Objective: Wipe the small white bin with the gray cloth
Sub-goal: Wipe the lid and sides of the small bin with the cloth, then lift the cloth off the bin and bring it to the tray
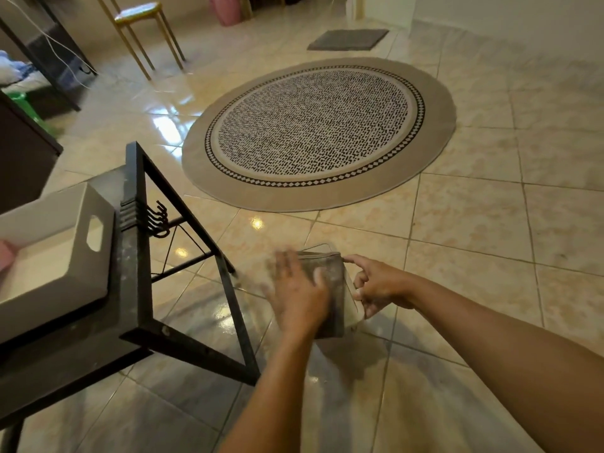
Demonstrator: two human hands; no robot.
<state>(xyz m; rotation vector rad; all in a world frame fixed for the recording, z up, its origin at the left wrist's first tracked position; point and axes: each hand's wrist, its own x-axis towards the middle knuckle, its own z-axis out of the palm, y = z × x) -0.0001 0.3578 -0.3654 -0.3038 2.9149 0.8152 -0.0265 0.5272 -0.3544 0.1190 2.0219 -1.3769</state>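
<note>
The small white bin [354, 305] is held in the air over the tiled floor, low in the middle of the view. Only its pale right edge and rim show. The gray cloth [331, 273] covers the bin's near side. My left hand [299, 292] lies flat on the cloth with fingers spread and looks motion-blurred. My right hand [379, 284] grips the bin's right edge, thumb and fingers pinched on its rim.
A black metal-framed table [137, 282] stands at the left, with a larger white bin with a handle cutout [62, 250] on top and black hooks [158, 219] on its side. A round patterned rug [318, 132] lies ahead. A gold-legged stool [143, 31] and a gray mat [348, 39] are farther back.
</note>
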